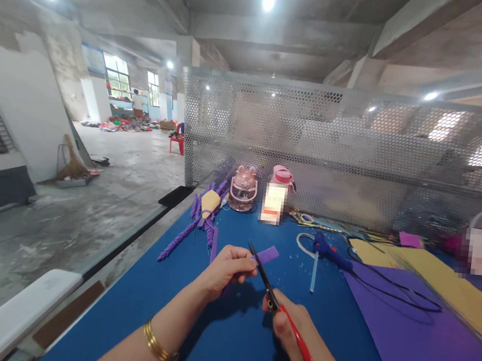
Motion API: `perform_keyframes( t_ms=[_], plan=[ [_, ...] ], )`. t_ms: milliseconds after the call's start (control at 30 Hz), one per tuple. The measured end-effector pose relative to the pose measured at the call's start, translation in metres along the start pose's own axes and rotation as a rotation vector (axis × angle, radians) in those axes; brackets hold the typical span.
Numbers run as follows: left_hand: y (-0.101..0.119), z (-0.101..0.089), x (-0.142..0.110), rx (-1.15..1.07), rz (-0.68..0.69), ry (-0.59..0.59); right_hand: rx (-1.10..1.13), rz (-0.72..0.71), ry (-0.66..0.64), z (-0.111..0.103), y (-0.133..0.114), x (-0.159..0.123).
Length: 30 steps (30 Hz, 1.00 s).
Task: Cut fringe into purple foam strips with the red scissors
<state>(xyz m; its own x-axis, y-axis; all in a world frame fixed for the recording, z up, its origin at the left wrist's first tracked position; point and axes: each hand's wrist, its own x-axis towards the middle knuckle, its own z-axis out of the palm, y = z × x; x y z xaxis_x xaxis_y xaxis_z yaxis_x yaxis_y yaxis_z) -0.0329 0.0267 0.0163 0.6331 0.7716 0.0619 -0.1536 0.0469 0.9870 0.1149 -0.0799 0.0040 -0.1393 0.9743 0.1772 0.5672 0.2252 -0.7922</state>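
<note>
My left hand (234, 269) pinches a short purple strip (268, 254), perhaps felt, between thumb and fingers. In my right hand (291, 318) is a pair of scissors (271, 294) with red handles and dark blades. The blades lie across the strip, close to my left fingertips; whether they are parted there I cannot tell. Farther back on the left lies a bunch of purple lavender-like stems (176, 245) with a yellow wrap piece (210, 204). A narrow purple strip (214, 244) lies beside the bunch.
On the blue table (158, 309) stand a pink bottle (243, 189) and another pink-lidded bottle (282, 175). To the right lie a blue glue gun (332, 254) with its cord, a purple sheet (407, 318) and yellow sheets (450, 277). A perforated metal panel (314, 136) closes the back.
</note>
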Motion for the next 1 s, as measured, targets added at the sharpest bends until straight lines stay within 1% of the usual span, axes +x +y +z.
perform_keyframes(
  t_ms=[133,400,700,1000],
  plan=[
    [0.0,0.0,0.001,-0.01,-0.006,0.0,-0.01,0.001,0.006,0.0,0.001,0.001],
    [0.002,0.0,0.001,-0.018,-0.008,-0.001,-0.028,0.001,-0.002,-0.002,-0.009,-0.001],
    [0.001,-0.001,0.001,-0.037,-0.017,0.0,-0.052,-0.007,0.001,0.0,-0.003,-0.001],
    [0.003,-0.001,0.0,-0.045,-0.03,-0.011,-0.057,-0.02,-0.008,-0.001,-0.004,-0.001]
  ],
)
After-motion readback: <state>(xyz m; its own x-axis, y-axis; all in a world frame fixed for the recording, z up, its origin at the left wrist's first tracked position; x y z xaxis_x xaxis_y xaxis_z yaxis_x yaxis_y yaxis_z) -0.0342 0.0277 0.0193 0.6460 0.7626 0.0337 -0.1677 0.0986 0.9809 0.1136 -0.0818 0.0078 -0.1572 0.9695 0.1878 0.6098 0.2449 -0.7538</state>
